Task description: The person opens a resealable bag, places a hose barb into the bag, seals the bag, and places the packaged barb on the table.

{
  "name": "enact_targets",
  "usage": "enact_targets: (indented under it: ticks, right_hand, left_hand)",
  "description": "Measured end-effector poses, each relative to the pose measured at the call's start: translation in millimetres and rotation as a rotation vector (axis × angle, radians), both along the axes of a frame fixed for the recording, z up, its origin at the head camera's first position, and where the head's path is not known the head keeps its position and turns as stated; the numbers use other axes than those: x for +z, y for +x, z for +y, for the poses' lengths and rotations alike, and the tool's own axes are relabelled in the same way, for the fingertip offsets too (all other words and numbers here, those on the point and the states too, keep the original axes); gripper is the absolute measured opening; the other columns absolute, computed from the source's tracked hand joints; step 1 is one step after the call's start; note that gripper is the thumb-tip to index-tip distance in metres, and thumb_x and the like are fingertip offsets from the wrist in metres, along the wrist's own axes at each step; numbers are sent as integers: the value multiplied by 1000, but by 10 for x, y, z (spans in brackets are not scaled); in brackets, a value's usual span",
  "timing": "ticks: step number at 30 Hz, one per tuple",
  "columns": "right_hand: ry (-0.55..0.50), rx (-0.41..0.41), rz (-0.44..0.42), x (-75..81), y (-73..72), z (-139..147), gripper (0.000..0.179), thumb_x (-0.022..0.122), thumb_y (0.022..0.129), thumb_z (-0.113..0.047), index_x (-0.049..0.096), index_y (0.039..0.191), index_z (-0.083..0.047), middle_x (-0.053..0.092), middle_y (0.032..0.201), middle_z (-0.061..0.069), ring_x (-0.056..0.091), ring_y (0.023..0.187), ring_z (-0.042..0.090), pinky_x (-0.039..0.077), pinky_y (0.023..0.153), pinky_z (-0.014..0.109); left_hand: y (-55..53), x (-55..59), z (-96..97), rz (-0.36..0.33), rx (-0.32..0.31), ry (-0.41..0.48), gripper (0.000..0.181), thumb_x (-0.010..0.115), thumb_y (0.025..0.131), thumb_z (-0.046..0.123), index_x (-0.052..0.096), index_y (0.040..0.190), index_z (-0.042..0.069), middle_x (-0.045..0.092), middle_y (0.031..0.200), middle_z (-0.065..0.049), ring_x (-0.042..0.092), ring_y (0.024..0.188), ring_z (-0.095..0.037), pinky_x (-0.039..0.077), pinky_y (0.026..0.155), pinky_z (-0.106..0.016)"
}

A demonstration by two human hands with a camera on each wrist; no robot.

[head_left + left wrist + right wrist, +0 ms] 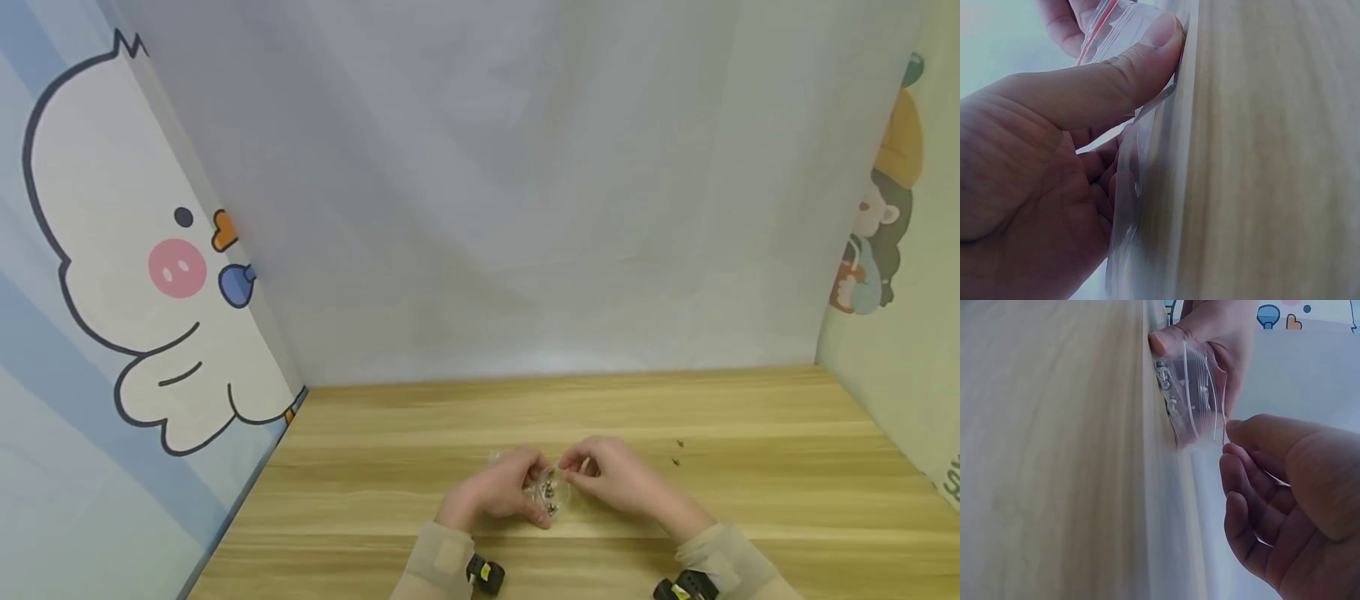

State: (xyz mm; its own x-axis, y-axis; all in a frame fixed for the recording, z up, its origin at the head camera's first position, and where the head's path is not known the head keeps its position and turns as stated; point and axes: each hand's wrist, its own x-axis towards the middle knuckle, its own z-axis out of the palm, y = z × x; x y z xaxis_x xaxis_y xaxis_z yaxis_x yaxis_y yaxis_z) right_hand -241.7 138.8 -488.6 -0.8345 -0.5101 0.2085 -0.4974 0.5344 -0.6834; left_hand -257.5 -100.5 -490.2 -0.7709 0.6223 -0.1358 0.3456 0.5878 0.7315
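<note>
A small clear zip bag [1200, 394] with a red line along its mouth holds several small metal parts [550, 490], which look like screws. My left hand [501, 485] grips the bag from the left, thumb on the near side and fingers on the far side. At the bag's mouth, my right hand [618, 479] pinches the edge between thumb and forefinger, as the right wrist view shows. In the left wrist view, more clear plastic [1125, 219] shows beneath the left palm; whether it belongs to the same bag I cannot tell.
Two tiny dark metal pieces, one farther back [680, 443] and one nearer [676, 462], lie on the wooden table [360, 500] to the right of my right hand. A pale curtain [525, 208] hangs behind the table, with printed panels at both sides.
</note>
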Motion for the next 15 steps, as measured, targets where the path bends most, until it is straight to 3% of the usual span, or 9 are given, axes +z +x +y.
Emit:
enact_targets:
  ticks: [15]
  right_hand:
    - [-24, -13, -51, -33, 6, 67, 11, 77, 99, -15, 78, 108, -10, 72, 95, -8, 63, 75, 4, 54, 67, 26]
  left_hand:
    - [0, -39, -24, 28, -2, 7, 59, 100, 72, 11, 64, 118, 11, 57, 106, 8, 54, 97, -6, 49, 93, -27]
